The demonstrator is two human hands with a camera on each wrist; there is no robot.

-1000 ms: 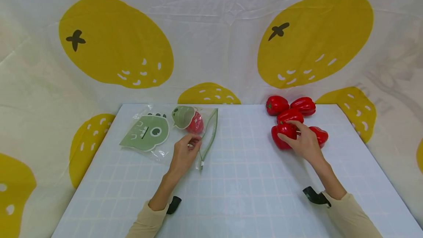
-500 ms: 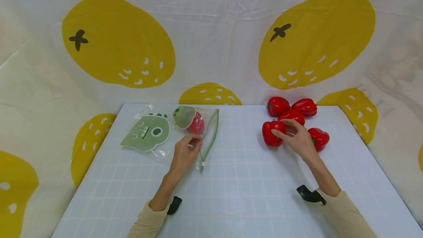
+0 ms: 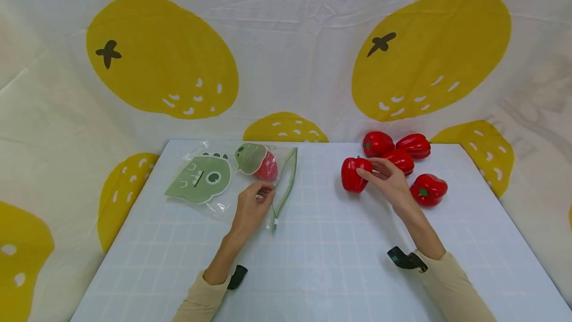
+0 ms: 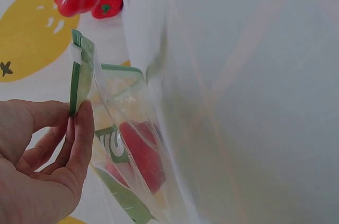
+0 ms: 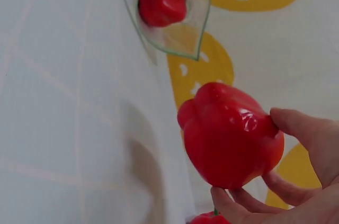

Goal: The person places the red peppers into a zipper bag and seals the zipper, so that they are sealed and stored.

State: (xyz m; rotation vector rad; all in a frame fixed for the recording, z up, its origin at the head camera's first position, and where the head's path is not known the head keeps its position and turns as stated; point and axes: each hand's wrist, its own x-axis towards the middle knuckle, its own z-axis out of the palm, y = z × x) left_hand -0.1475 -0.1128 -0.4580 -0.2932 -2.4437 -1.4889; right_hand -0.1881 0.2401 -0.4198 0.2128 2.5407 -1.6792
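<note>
Pinching a stem-up pepper (image 3: 352, 175) in your right hand (image 3: 391, 184), bag (image 3: 214, 183) in left hand (image 3: 251, 206), you face its mouth only from the right wrist view.

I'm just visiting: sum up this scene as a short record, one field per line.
Left hand: pinches the bag's green rim
Right hand: holds a pepper above the table
Bag: clear, green-printed, mouth open
Inside bag: one red pepper
Loose on table: four red peppers, three grouped at the back
Backdrop: white, with yellow shapes
</note>
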